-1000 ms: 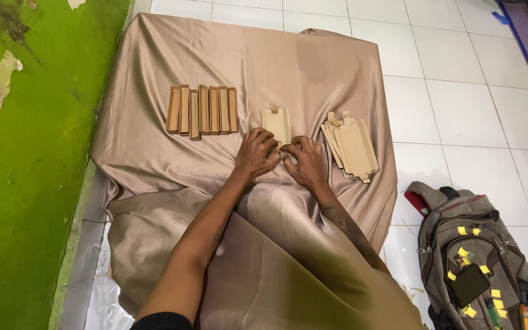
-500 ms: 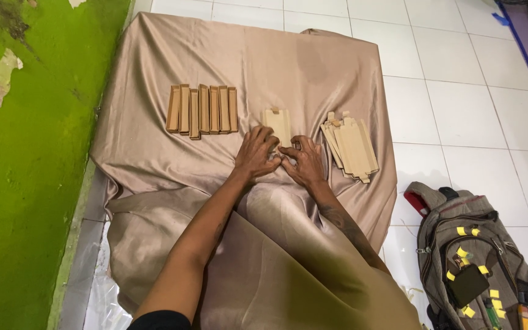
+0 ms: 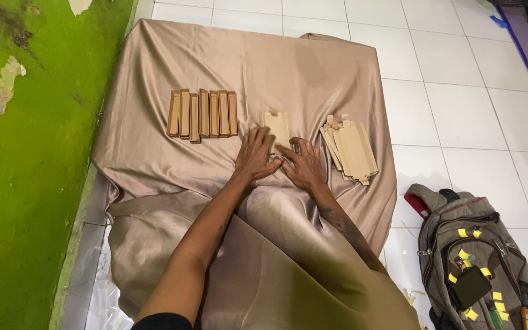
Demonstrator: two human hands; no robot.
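Both grips, left hand (image 3: 255,156) and right hand (image 3: 304,166), press flat on one cardboard blank (image 3: 277,126), beside seven folded boxes (image 3: 202,114).

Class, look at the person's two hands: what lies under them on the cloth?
A flat tan cardboard piece lies under the left hand and right hand, its far end showing beyond the fingertips. Its near end is covered. Beneath it is the beige cloth.

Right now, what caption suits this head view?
Both hands, left hand and right hand, press a flat cardboard piece on tan cloth.
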